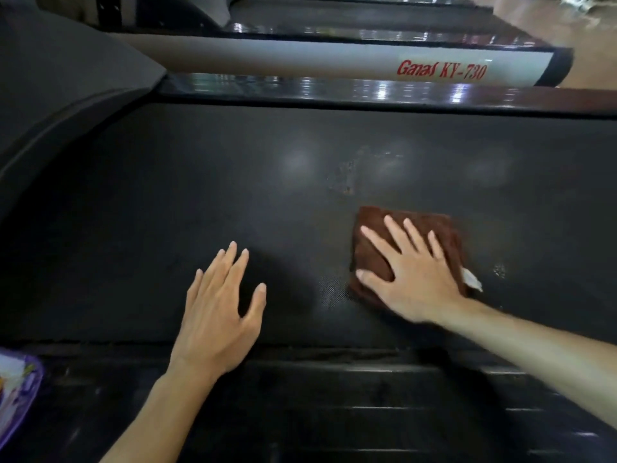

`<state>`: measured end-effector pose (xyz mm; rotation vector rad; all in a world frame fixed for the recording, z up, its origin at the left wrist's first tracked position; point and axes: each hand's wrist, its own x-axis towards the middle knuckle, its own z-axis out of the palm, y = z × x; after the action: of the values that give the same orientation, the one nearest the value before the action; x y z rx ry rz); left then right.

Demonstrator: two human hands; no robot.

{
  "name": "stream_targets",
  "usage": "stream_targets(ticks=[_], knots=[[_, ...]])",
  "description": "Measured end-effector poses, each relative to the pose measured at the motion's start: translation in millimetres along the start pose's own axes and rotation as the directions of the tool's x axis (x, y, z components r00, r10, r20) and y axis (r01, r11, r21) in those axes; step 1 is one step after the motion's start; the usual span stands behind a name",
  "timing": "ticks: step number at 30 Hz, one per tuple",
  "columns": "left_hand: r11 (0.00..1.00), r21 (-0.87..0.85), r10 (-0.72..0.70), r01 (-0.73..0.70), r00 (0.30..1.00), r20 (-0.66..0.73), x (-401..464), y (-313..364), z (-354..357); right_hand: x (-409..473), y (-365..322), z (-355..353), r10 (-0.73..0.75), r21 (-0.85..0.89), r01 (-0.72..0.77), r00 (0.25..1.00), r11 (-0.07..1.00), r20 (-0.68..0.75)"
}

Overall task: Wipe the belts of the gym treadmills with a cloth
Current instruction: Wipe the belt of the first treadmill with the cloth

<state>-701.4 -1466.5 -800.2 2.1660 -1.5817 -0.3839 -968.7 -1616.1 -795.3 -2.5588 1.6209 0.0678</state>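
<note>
Right hand [412, 277] is flat on the brown cloth [409, 252], fingers spread and straight, palm pressing it down onto the treadmill belt [167, 195]. No curl round the fabric, just a flat press. The cloth sits folded into a rough square, right of the belt's middle and nearer the near edge than the far one, with a small white tag [471, 280] poking out at its right side by the wrist.

Left hand [218, 315] is over the belt too, open, fingers straight and slightly fanned, holding nothing; whether the palm touches the surface I cannot tell. It lies close to the near edge, left of the cloth and well apart from it.

Plenty of bare belt on show: a wide dark stretch running to the far edge, and more open surface off to the right of the cloth. A scuffed, speckled patch [347, 178] sits just beyond the cloth's far-left corner.

Far edge is bounded by a glossy dark side rail [367, 91], then a grey rail lettered "Ganas KY-730" [440, 70]. At the left, the curved motor hood [66, 95] closes off the belt. Near side, a black foot rail [334, 396]; something purple [18, 392] shows at the lower left corner.
</note>
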Motion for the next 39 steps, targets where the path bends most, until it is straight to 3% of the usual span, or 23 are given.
stream_targets(ticks=[2,4,8,10,13,16,20,23,25,27,29,31,35,37,39], knots=[[0.999,0.047,-0.004,0.004,1.0,-0.002,1,0,1,33,-5,-3,0.102,0.017,-0.102,0.995,0.995,0.014],[0.996,0.088,-0.011,0.01,1.0,0.01,0,1,1,53,-29,-1,0.081,0.039,-0.083,0.996,0.996,0.033],[0.994,0.109,-0.031,0.028,0.999,0.033,1,3,0,25,-70,6,-0.259,0.047,0.258,0.966,0.965,0.021],[0.993,0.117,-0.026,0.021,0.999,0.04,2,4,0,-5,-60,6,-0.357,0.099,0.354,0.934,0.93,0.018],[0.993,0.119,-0.015,0.011,0.999,0.032,4,1,1,-31,-21,6,-0.296,0.077,0.296,0.955,0.952,-0.005],[0.993,0.119,-0.008,0.005,1.0,0.025,3,0,3,-9,7,2,-0.118,0.031,0.117,0.993,0.993,0.008],[0.992,0.124,-0.004,0.003,1.0,0.012,2,0,3,56,-21,-2,0.037,0.049,-0.038,0.999,0.998,0.027],[0.993,0.122,-0.011,0.008,1.0,0.023,2,1,3,53,-64,3,-0.155,0.045,0.154,0.988,0.987,0.012],[0.995,0.102,-0.019,0.016,1.0,0.025,2,2,2,19,-79,7,-0.363,0.056,0.363,0.932,0.93,0.004],[0.997,0.081,-0.02,0.019,1.0,0.017,2,2,2,-16,-71,9,-0.454,0.065,0.453,0.891,0.889,0.008],[0.997,0.069,-0.019,0.019,1.0,-0.001,2,1,2,-27,-46,9,-0.441,0.019,0.441,0.897,0.897,0.01],[0.999,0.05,-0.021,0.022,1.0,-0.023,1,0,2,-15,-25,5,-0.336,-0.024,0.336,0.942,0.942,0.024],[0.994,0.036,-0.099,0.102,0.992,-0.076,-10,-16,-13,46,-45,0,-0.115,0.015,0.115,0.993,0.993,0.033],[0.987,0.09,-0.129,0.136,0.989,-0.075,-20,-28,-23,67,-79,4,-0.127,0.038,0.125,0.991,0.991,0.035],[0.978,0.116,-0.164,0.173,0.983,-0.087,-28,-34,-31,63,-116,8,-0.247,0.051,0.245,0.969,0.968,0.021]])
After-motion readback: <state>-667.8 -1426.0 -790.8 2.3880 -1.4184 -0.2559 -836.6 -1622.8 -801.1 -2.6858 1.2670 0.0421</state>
